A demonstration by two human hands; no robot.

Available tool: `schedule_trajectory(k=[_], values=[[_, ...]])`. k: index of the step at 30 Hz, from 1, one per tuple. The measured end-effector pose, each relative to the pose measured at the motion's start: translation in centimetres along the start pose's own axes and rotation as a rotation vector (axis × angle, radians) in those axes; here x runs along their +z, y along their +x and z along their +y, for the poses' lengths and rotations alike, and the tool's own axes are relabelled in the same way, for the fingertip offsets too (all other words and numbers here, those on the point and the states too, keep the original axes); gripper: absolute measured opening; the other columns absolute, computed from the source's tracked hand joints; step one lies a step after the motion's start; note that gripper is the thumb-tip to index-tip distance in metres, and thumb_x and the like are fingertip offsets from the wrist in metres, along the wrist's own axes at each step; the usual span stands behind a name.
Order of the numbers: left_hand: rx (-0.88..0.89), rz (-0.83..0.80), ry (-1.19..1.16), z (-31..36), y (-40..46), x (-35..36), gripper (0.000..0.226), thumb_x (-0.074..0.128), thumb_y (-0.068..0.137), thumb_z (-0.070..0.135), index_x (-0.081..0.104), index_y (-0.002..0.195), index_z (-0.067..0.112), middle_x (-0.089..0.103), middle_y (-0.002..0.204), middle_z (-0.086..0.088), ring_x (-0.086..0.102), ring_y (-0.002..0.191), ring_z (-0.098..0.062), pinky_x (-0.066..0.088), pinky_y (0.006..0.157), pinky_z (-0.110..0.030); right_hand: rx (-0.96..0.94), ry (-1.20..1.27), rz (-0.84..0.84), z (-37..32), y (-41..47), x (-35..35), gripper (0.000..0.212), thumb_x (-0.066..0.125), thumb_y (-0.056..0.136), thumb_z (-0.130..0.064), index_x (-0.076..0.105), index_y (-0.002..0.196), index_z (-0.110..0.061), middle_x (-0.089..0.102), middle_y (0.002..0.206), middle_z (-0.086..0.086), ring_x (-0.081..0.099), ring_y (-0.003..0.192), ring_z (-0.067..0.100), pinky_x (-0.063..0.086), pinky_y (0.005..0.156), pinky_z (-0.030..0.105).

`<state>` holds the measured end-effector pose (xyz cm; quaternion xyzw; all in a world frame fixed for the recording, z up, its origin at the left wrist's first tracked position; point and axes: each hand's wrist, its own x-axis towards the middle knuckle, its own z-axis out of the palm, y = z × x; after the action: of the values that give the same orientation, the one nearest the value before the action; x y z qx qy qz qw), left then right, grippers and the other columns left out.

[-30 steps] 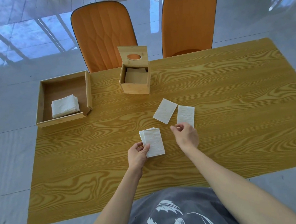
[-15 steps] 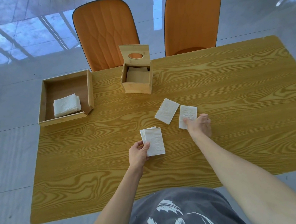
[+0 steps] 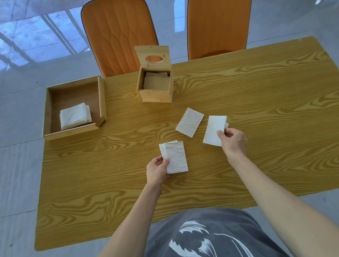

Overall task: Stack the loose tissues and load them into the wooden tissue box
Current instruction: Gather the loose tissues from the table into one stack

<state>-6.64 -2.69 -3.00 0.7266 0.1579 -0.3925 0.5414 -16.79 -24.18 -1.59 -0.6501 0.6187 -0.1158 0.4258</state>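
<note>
A small stack of white folded tissues (image 3: 175, 157) lies on the wooden table (image 3: 263, 105), with my left hand (image 3: 157, 169) gripping its lower left corner. My right hand (image 3: 232, 142) pinches the right edge of a single tissue (image 3: 214, 130) and holds it slightly lifted. One more loose tissue (image 3: 189, 122) lies flat between them, closer to the box. The wooden tissue box (image 3: 155, 83) stands at the back with its lid (image 3: 153, 58) hinged up, showing brownish tissues inside.
A shallow wooden tray (image 3: 49, 112) at the table's left holds another pile of white tissues (image 3: 75, 118). Two orange chairs (image 3: 118, 31) stand behind the far edge. The table's near edge lies close to my body.
My right hand reached right to the far loose tissue, pinched its edge and lifted it a little. My left hand stayed on the stack.
</note>
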Motion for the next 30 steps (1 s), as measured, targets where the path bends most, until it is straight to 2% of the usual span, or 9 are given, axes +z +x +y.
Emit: schedule_trajectory(k=[3, 6, 11, 15, 19, 22, 25, 27, 30], values=[[0.001, -0.007, 0.0, 0.1, -0.1, -0.1, 0.017, 0.066, 0.092, 0.022, 0.059, 0.107, 0.015, 0.07, 0.093, -0.002, 0.066, 0.077, -0.018, 0.051, 0.059, -0.028, 0.046, 0.267, -0.054, 0.0, -0.8, 0.0, 0.014, 0.072, 0.089, -0.024, 0.073, 0.099, -0.015, 0.072, 0.092, -0.001, 0.071, 0.089, 0.021, 0.061, 0.073, 0.038], [-0.002, -0.009, -0.008, 0.1, -0.2, 0.0, 0.017, 0.065, 0.093, 0.022, 0.06, 0.107, 0.015, 0.07, 0.091, 0.0, 0.066, 0.077, -0.016, 0.052, 0.06, -0.027, 0.154, 0.521, -0.255, -0.3, -2.0, -0.1, 0.009, 0.075, 0.088, -0.02, 0.07, 0.094, -0.017, 0.075, 0.095, 0.0, 0.075, 0.085, 0.018, 0.062, 0.065, 0.031], [-0.009, -0.014, -0.023, 0.2, -0.4, -0.1, 0.015, 0.065, 0.093, 0.02, 0.06, 0.105, 0.015, 0.07, 0.088, 0.001, 0.066, 0.072, -0.014, 0.052, 0.06, -0.027, 0.184, 0.609, -0.564, -0.3, -4.5, 2.0, 0.024, 0.08, 0.082, -0.02, 0.071, 0.102, -0.011, 0.078, 0.099, 0.004, 0.076, 0.087, 0.019, 0.061, 0.065, 0.031], [-0.024, -0.034, -0.036, 0.4, -0.6, -0.2, 0.009, 0.067, 0.092, 0.023, 0.061, 0.096, 0.017, 0.072, 0.083, -0.002, 0.066, 0.068, -0.014, 0.051, 0.059, -0.027, 0.133, 0.508, -0.679, 0.0, -6.1, 4.3, 0.025, 0.08, 0.082, -0.024, 0.072, 0.101, -0.011, 0.077, 0.101, 0.005, 0.075, 0.09, 0.017, 0.062, 0.068, 0.032], [-0.035, -0.051, -0.032, 0.5, -0.8, -0.4, 0.007, 0.067, 0.091, 0.024, 0.061, 0.091, 0.022, 0.073, 0.077, -0.003, 0.063, 0.061, -0.012, 0.046, 0.053, -0.025, 0.055, 0.337, -0.709, 0.6, -6.3, 5.6, 0.018, 0.078, 0.085, -0.022, 0.072, 0.099, -0.013, 0.076, 0.099, 0.004, 0.075, 0.086, 0.016, 0.063, 0.066, 0.033], [-0.034, -0.037, -0.022, 0.5, -0.8, -0.4, 0.007, 0.062, 0.095, 0.026, 0.064, 0.095, 0.019, 0.072, 0.08, -0.001, 0.064, 0.064, -0.012, 0.049, 0.054, -0.025, -0.009, 0.155, -0.632, 0.9, -6.2, 6.0, 0.021, 0.077, 0.086, -0.025, 0.073, 0.1, -0.011, 0.075, 0.1, 0.004, 0.072, 0.093, 0.021, 0.063, 0.073, 0.039], [-0.034, -0.028, -0.038, 0.5, -0.8, -0.4, 0.021, 0.054, 0.098, 0.03, 0.067, 0.094, 0.014, 0.07, 0.078, -0.002, 0.063, 0.063, -0.013, 0.048, 0.053, -0.026, -0.14, -0.051, -0.55, 0.7, -6.2, 6.0, 0.028, 0.076, 0.085, -0.032, 0.073, 0.104, -0.012, 0.074, 0.102, 0.001, 0.07, 0.092, 0.02, 0.061, 0.076, 0.04], [-0.037, -0.028, -0.045, 0.4, -0.7, -0.4, 0.023, 0.057, 0.097, 0.034, 0.067, 0.092, 0.014, 0.071, 0.076, -0.001, 0.064, 0.06, -0.011, 0.049, 0.051, -0.024, -0.196, -0.129, -0.51, 0.6, -6.3, 6.0, 0.034, 0.075, 0.085, -0.035, 0.072, 0.108, -0.011, 0.073, 0.105, 0.001, 0.069, 0.096, 0.02, 0.059, 0.082, 0.042], [-0.027, -0.042, -0.034, 0.5, -0.8, -0.4, 0.023, 0.068, 0.09, 0.032, 0.065, 0.103, 0.014, 0.074, 0.081, 0.002, 0.068, 0.057, -0.005, 0.051, 0.049, -0.02, -0.272, -0.232, -0.47, 0.3, -6.6, 6.2, 0.035, 0.075, 0.084, -0.039, 0.072, 0.107, -0.012, 0.074, 0.104, 0.002, 0.068, 0.096, 0.021, 0.056, 0.084, 0.042]])
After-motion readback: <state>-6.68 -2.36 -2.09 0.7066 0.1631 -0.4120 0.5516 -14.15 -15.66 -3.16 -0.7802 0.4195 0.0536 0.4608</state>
